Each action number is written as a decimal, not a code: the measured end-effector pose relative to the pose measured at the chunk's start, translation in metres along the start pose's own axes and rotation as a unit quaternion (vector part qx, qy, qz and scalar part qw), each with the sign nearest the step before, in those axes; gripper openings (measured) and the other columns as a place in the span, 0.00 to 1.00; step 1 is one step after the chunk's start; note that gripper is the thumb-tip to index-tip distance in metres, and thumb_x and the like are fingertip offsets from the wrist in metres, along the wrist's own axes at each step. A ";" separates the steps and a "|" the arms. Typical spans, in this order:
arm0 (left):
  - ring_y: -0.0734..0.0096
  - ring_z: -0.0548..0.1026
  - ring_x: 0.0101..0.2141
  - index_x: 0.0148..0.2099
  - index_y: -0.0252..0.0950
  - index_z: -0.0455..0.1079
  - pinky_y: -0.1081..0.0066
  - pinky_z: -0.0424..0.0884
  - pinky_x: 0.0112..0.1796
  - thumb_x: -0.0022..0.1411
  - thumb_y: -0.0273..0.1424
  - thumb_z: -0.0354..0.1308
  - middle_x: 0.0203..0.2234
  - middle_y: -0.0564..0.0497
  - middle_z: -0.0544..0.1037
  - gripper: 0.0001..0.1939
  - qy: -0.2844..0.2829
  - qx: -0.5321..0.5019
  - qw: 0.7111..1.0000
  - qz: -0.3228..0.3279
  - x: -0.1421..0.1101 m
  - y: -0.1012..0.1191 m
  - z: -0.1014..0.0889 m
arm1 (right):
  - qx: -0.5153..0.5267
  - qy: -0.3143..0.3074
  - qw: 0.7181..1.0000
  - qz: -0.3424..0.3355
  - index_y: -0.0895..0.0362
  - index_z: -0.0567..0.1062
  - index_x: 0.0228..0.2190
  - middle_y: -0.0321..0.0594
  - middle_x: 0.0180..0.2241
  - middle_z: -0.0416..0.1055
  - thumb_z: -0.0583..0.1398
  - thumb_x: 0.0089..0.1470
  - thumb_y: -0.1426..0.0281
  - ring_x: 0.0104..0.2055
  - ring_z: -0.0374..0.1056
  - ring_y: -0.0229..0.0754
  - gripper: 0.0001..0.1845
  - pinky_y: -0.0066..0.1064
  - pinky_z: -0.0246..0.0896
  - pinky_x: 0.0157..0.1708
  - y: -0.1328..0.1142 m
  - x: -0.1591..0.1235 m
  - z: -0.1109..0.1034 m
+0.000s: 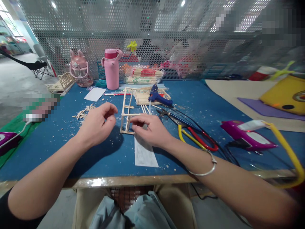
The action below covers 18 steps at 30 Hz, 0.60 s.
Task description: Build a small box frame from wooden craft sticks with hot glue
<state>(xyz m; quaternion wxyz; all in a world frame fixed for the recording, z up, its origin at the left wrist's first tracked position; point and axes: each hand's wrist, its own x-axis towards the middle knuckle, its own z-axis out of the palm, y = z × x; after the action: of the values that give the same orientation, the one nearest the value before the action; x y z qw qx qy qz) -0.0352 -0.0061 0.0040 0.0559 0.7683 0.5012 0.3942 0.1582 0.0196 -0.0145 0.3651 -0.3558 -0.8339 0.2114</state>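
Two hands are over a scrap-strewn blue tabletop facing a perforated screen.

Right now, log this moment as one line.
left hand: beside wooden-stick frame, apart | right hand: at frame, contact unclear | blue glue gun: beyond right hand

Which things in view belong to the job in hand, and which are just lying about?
Apparently part of the job:
wooden stick frame, right beside the right hand
blue glue gun
pliers

Apparently just lying about:
pink flask
pink-lidded bottle
yellow pouch
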 end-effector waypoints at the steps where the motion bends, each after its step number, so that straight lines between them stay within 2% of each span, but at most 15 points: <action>1: 0.74 0.70 0.21 0.35 0.35 0.70 0.75 0.64 0.22 0.52 0.24 0.51 0.20 0.55 0.74 0.08 -0.051 0.019 0.999 0.001 0.001 -0.003 0.000 | -0.003 -0.014 1.000 -0.007 0.60 0.78 0.31 0.40 0.28 0.75 0.58 0.46 0.75 0.27 0.68 0.36 0.10 0.28 0.63 0.29 0.001 0.000 0.000; 3: 0.73 0.70 0.20 0.32 0.36 0.70 0.75 0.63 0.22 0.49 0.24 0.54 0.19 0.55 0.74 0.06 -0.142 0.046 0.989 0.007 0.001 -0.007 0.001 | -0.008 -0.033 0.999 -0.020 0.60 0.78 0.30 0.42 0.29 0.76 0.58 0.47 0.73 0.29 0.69 0.38 0.09 0.29 0.63 0.31 0.003 0.000 0.000; 5: 0.73 0.69 0.20 0.30 0.36 0.70 0.75 0.62 0.21 0.49 0.27 0.58 0.19 0.55 0.73 0.03 -0.199 0.057 0.978 0.015 -0.001 -0.009 0.006 | -0.015 -0.041 0.999 -0.028 0.59 0.79 0.29 0.42 0.30 0.76 0.59 0.49 0.71 0.32 0.70 0.39 0.08 0.30 0.64 0.33 0.005 0.001 0.001; 8: 0.72 0.69 0.20 0.28 0.36 0.71 0.75 0.61 0.22 0.52 0.32 0.60 0.19 0.54 0.73 0.04 -0.238 0.076 0.968 0.012 -0.002 -0.008 0.015 | -0.020 -0.047 0.998 -0.033 0.58 0.79 0.29 0.41 0.30 0.76 0.59 0.50 0.71 0.33 0.71 0.39 0.08 0.30 0.63 0.35 0.006 0.002 0.003; 11: 0.71 0.71 0.24 0.30 0.35 0.73 0.73 0.63 0.26 0.55 0.30 0.58 0.23 0.51 0.76 0.05 -0.256 0.090 0.962 -0.010 -0.002 -0.006 0.019 | -0.019 -0.067 0.997 -0.036 0.59 0.78 0.29 0.41 0.30 0.77 0.58 0.51 0.71 0.34 0.71 0.39 0.08 0.30 0.63 0.36 0.005 0.004 0.002; 14: 0.68 0.72 0.29 0.31 0.35 0.74 0.70 0.64 0.31 0.58 0.30 0.56 0.27 0.49 0.77 0.07 -0.231 0.073 0.970 -0.025 0.001 -0.005 0.015 | -0.015 -0.067 0.998 -0.017 0.60 0.78 0.31 0.42 0.32 0.76 0.58 0.49 0.73 0.32 0.69 0.38 0.09 0.29 0.62 0.34 0.004 0.005 -0.005; 18: 0.68 0.73 0.32 0.33 0.36 0.73 0.68 0.67 0.34 0.59 0.32 0.54 0.31 0.49 0.76 0.08 -0.110 0.022 0.993 -0.045 0.005 -0.005 0.005 | 0.010 -0.005 0.999 0.043 0.59 0.75 0.31 0.38 0.27 0.73 0.55 0.46 0.76 0.27 0.66 0.36 0.10 0.28 0.60 0.28 0.012 0.007 -0.017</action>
<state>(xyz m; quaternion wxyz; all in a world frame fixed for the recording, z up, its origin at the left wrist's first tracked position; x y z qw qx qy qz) -0.0346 0.0025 0.0008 0.1115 0.7846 0.5345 0.2938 0.1733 0.0340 -0.0075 0.3551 -0.3869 -0.8174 0.2369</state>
